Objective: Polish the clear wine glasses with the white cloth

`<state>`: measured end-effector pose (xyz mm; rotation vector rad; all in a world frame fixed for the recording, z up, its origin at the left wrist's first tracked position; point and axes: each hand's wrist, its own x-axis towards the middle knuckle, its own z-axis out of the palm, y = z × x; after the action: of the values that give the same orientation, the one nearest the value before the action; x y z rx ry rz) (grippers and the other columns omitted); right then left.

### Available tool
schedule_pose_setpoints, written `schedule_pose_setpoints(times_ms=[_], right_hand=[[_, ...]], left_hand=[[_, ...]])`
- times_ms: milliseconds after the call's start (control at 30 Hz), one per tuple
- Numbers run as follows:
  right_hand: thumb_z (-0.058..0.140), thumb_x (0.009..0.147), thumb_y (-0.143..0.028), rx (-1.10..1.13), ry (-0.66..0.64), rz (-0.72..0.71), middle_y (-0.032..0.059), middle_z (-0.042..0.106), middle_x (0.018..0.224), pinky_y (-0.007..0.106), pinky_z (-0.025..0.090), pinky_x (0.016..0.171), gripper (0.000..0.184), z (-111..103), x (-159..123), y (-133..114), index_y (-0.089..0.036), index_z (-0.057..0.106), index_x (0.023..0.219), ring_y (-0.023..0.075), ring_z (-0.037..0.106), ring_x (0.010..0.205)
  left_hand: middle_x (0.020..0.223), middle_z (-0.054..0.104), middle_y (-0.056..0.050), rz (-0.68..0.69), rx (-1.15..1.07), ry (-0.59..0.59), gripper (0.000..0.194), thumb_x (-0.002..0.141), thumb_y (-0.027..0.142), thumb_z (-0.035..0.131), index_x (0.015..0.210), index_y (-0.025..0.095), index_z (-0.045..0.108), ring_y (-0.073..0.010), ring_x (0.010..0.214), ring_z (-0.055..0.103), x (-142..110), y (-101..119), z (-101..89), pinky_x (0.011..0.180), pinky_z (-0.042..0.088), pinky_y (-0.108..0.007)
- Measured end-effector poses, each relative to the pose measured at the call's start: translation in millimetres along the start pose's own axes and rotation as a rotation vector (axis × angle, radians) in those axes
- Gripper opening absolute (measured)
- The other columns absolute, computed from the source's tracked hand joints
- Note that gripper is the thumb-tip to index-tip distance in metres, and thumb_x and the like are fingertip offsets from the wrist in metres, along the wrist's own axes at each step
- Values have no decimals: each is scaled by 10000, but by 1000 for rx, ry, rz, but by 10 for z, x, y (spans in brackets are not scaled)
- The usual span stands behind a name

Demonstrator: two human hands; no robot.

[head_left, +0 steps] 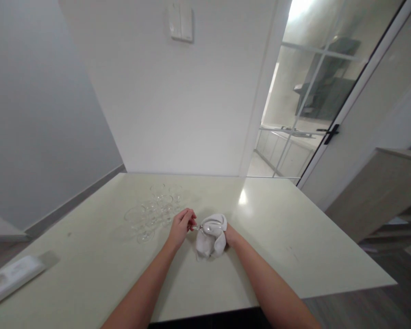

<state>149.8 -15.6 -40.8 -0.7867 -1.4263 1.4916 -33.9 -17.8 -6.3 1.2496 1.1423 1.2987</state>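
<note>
My left hand (182,225) is closed on the thin stem of a clear stemmed glass (211,228), which is tilted on its side above the table. A white cloth (205,246) wraps around the bowl of this glass. My right hand (230,235) grips the cloth from the right, and its fingers are hidden in the folds. To the left of my left hand, several clear stemmed glasses (147,215) stand close together; their outlines overlap and are hard to separate.
The pale glossy table (287,246) reaches to the white wall. A white power strip (13,276) lies at its left edge. At the right are a glazed door (332,132) with a black handle and a wooden shelf unit (380,196).
</note>
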Motion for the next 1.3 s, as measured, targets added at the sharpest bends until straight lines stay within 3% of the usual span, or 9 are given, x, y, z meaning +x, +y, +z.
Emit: schedule_pose_setpoints(times_ms=[233,500,1033,1300], right_hand=[[782,618,-518,35,49,78,75,737,778,343,551,786,380,25,7,6,-158,699,703,249,689,870],[771,650,-507,3,36,14,94,756,817,380,555,836,371,-24,33,59,-162,748,786,268,697,926],[768,676,-471,-68,19,-32,78,757,807,369,553,863,305,-107,65,199,-174,731,736,256,704,919],[789,642,-503,-52,29,-12,103,760,833,392,562,862,362,-65,30,96,-178,749,795,276,701,930]], left_hand=[[520,559,24,-8,-3,-3,377,796,534,562,693,171,563,-86,416,481,0,-14,15,373,276,-171],[514,550,28,-21,-3,-9,394,784,551,570,684,170,564,-84,412,465,14,-21,25,378,284,-173],[515,549,31,-32,3,-4,387,777,553,572,690,175,565,-88,421,470,2,6,32,388,299,-176],[515,546,27,-27,15,-3,414,785,573,570,684,171,571,-91,423,463,-9,9,36,400,299,-181]])
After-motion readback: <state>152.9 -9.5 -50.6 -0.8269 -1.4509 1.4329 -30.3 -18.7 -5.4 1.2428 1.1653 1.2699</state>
